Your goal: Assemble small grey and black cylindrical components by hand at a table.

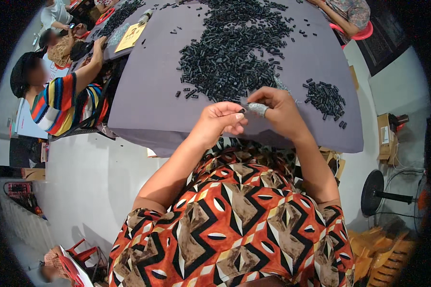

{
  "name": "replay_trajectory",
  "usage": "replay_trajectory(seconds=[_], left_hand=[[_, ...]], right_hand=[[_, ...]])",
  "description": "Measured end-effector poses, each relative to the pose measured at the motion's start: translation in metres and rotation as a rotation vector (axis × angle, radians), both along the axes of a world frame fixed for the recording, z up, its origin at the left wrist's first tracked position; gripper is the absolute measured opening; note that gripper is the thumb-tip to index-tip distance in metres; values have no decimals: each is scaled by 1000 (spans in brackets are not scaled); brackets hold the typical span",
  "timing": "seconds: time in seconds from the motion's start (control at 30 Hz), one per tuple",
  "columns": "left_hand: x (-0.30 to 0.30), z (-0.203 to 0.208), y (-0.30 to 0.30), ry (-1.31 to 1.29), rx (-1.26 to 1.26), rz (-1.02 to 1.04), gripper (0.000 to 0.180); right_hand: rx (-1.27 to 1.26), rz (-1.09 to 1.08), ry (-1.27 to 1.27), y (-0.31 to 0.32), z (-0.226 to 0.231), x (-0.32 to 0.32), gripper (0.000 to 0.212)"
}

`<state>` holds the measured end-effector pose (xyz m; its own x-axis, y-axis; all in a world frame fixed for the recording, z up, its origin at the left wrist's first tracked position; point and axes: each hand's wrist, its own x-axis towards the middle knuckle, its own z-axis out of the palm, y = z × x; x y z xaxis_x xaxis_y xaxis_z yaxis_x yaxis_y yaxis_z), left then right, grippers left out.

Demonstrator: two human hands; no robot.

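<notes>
Between the thumb and fingers of my left hand (221, 120) is a small black cylindrical piece (242, 110). My right hand (280, 112) faces it a short way off, its fingers closed in a pinch. A silvery grey wrap (258, 109) covers one digit of that hand. Something thin and small shows at the right fingertips, too small to name. Just beyond both hands, a large heap of short black cylindrical pieces (220, 62) spreads across the grey-covered table (151, 95). To the right of my right hand lies a smaller pile of similar black pieces (324, 99).
A person in a striped top (67, 103) sits at the left, reaching to the table with a yellow sheet (130, 37). Another person's arm (337, 19) rests at the far right corner. A black round fan (372, 193) and stacked orange chairs (380, 258) stand at the right.
</notes>
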<state>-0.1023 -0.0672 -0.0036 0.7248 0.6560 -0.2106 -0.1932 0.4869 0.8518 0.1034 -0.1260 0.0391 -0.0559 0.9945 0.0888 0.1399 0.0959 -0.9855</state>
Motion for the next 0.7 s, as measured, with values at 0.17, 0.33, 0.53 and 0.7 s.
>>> replay_trajectory(seconds=[0.17, 0.33, 0.53, 0.7], left_hand=[[-2, 4, -2, -184, -38, -42, 18], [-1, 2, -2, -322, -13, -83, 19], [-2, -1, -3, -153, 103, -65, 17], [4, -3, -3, -8, 176, -114, 16]], right_hand=[[23, 40, 59, -10, -1, 2, 17], [81, 16, 68, -20, 12, -4, 18], [257, -23, -169, -17, 24, -16, 12], [208, 8, -389, -20, 28, -11, 18]])
